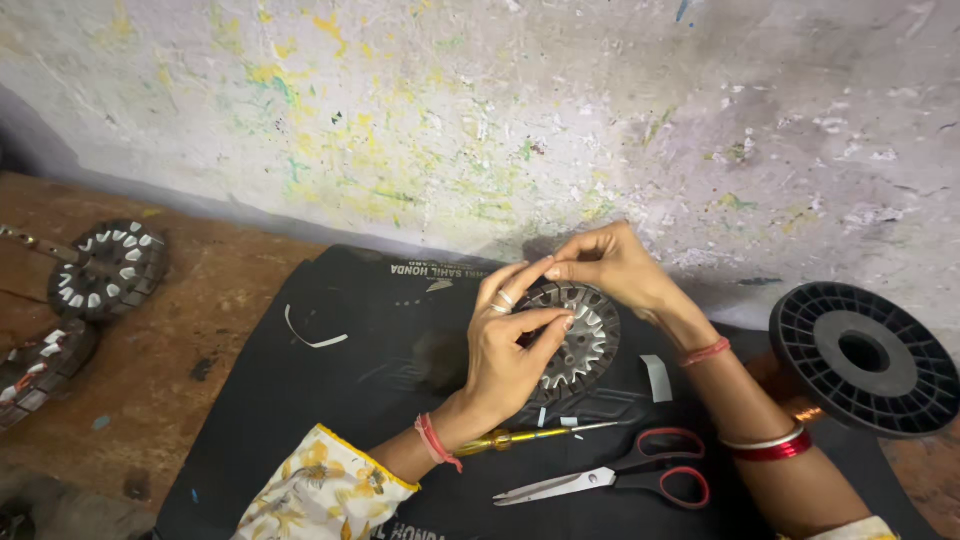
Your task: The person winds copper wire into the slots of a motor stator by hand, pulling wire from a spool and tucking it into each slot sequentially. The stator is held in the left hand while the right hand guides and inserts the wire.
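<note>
A round slotted metal stator core point(585, 340) stands tilted on a black mat point(300, 400). My left hand point(505, 355) grips its near rim, thumb and forefinger pinched at the edge. My right hand point(610, 265) reaches over the top of the core, its fingertips pinching near the left hand's fingers; what they pinch is too small to tell. White insulation slips show in the core's slots.
Red-handled scissors point(625, 478) and a yellow-handled screwdriver point(520, 437) lie on the mat near my wrists. A black spool point(865, 358) with copper wire stands at right. Two more stator cores point(108, 268) point(40, 365) rest on the wooden floor at left. White paper strips point(657, 378) lie about.
</note>
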